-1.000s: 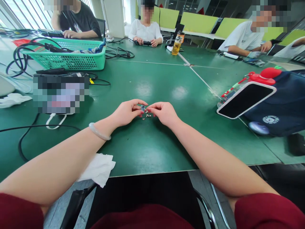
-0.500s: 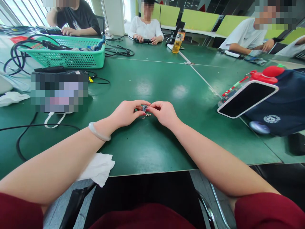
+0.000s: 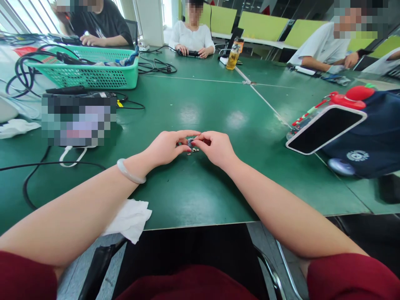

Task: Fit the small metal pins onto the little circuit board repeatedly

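Observation:
Both hands meet over the middle of the green table (image 3: 187, 187). Between the thumb and fingers of my left hand (image 3: 165, 148) is a small grey-blue piece (image 3: 190, 142), too small to name exactly. My right hand (image 3: 216, 149) is pinched at the right side of that same piece, and its fingertips hide whether it holds a separate part. Just below the fingertips, a few tiny light-and-dark bits (image 3: 195, 150) lie on the table.
At the left stand a green plastic basket (image 3: 90, 73) of cables and a partly blurred device with a white cable (image 3: 73, 160). A tissue (image 3: 133, 218) lies at the front edge. To the right, a phone (image 3: 326, 129) leans against a dark bag (image 3: 375, 133). Several people sit beyond.
My left index finger stretches slightly further right over the small piece. My right hand has shifted very slightly at the piece; the tiny bits stay on the table.

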`<state>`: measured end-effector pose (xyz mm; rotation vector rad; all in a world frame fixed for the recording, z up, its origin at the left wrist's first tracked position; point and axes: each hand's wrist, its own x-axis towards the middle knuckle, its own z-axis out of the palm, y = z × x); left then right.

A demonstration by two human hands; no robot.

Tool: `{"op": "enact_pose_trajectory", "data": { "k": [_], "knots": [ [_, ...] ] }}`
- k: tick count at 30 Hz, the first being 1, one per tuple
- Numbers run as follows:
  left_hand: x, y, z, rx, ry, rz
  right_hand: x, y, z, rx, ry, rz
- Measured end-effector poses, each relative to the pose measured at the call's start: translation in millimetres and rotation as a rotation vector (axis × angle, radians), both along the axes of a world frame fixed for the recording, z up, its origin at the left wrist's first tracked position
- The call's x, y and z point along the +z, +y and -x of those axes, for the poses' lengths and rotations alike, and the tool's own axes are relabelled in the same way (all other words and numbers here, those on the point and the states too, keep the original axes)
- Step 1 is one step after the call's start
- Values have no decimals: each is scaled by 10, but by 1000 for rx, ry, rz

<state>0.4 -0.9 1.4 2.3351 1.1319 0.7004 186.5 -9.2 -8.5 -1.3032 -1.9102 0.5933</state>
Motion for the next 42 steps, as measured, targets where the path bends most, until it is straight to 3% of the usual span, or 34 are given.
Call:
{"op": "enact_pose_trajectory", "data": {
  "k": [11,16,23,29,33,42],
  "knots": [
    [-6,-15,6,-11,-61,59,-3,-23,7,63,-57,-41],
    [16,-16,1,60,-48,27,5,24,-31,94,-122,-23],
    [-16,66,39,181,-142,148,-99,102,-73,15,-358,16],
    [-103,120,54,171,-117,185,-114,110,-19,32,-389,31],
    [-134,137,56,142,-131,184,-86,107,-35,20,-351,49],
    [-104,115,45,134,-98,196,-121,173,-129,-39,-55,174]
  ]
}}
